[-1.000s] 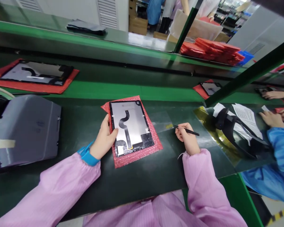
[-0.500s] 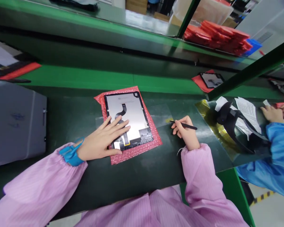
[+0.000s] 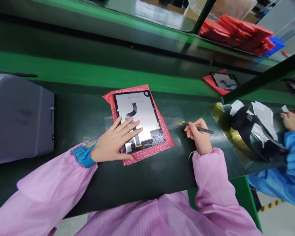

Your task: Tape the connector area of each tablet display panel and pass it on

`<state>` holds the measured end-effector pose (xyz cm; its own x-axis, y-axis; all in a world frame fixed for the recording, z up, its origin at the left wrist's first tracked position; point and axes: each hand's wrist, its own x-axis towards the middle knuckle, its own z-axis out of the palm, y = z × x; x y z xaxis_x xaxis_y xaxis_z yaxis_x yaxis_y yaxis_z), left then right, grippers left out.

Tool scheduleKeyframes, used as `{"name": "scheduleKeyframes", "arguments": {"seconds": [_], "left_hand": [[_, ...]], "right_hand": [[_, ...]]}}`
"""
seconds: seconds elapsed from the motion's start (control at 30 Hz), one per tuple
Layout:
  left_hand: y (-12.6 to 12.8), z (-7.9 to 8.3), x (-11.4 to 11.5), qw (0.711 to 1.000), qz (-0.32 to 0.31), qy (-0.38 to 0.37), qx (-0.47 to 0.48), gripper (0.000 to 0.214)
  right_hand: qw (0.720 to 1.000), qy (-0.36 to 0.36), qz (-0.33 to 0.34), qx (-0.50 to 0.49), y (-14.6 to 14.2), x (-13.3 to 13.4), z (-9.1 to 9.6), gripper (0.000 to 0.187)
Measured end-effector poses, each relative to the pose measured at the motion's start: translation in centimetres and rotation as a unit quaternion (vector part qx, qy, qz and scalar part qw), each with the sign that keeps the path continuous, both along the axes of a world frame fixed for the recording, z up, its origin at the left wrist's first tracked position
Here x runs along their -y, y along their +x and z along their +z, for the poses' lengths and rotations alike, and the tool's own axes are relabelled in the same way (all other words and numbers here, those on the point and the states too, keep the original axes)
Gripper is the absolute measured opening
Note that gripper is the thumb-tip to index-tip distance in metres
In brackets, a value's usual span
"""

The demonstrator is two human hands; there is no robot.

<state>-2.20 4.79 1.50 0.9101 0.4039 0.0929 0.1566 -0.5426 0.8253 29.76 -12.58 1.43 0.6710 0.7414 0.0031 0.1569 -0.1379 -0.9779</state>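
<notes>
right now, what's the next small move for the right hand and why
Probably lift the yellow tab with the black tool: the right hand has its tip on it, while the left hand lies flat on the panel.

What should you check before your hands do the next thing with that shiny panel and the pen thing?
1. Left hand lies flat on the panel: ok.
2. Panel sits wholly on the red bubble mat: ok.
3. Right hand grips the black pen-like tool: ok.
4. Tool tip touches the yellow tab: cannot tell.
5. Blue wrist strap is on the left wrist: ok.
6. Co-worker's hand is away from the mat: ok.
</notes>
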Motion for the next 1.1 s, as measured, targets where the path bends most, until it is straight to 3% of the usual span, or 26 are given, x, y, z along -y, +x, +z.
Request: {"name": "scheduleKeyframes", "arguments": {"seconds": [0.1, 0.2, 0.4, 0.57, 0.77, 1.1], "left_hand": [[0.0, -0.2, 0.2, 0.999, 0.016, -0.020, 0.024, 0.071], [-0.2, -0.5, 0.3, 0.999, 0.010, 0.008, 0.038, 0.064], [-1.0, 0.0, -0.4, 0.980, -0.110, 0.157, 0.042, 0.050], [-1.5, 0.2, -0.7, 0.964, -0.145, 0.211, 0.067, 0.034], [-1.3, 0.2, -0.4, 0.966, -0.129, 0.218, 0.055, 0.028], [-1.3, 0.2, -0.3, 0.970, -0.125, 0.203, 0.050, 0.029]], "right_hand": [[0.999, 0.034, 0.002, -0.008, -0.8, 0.0, 0.2, 0.046], [0.998, 0.053, 0.020, -0.010, -2.8, 0.0, 0.4, 0.045], [0.989, 0.102, 0.094, -0.044, -9.3, 0.6, 0.4, 0.035], [0.984, 0.109, 0.126, -0.065, -12.9, 1.1, 0.2, 0.028], [0.985, 0.056, 0.151, -0.064, -14.5, 0.8, -0.1, 0.028], [0.983, 0.036, 0.166, -0.064, -15.2, 0.3, -0.2, 0.028]]}}
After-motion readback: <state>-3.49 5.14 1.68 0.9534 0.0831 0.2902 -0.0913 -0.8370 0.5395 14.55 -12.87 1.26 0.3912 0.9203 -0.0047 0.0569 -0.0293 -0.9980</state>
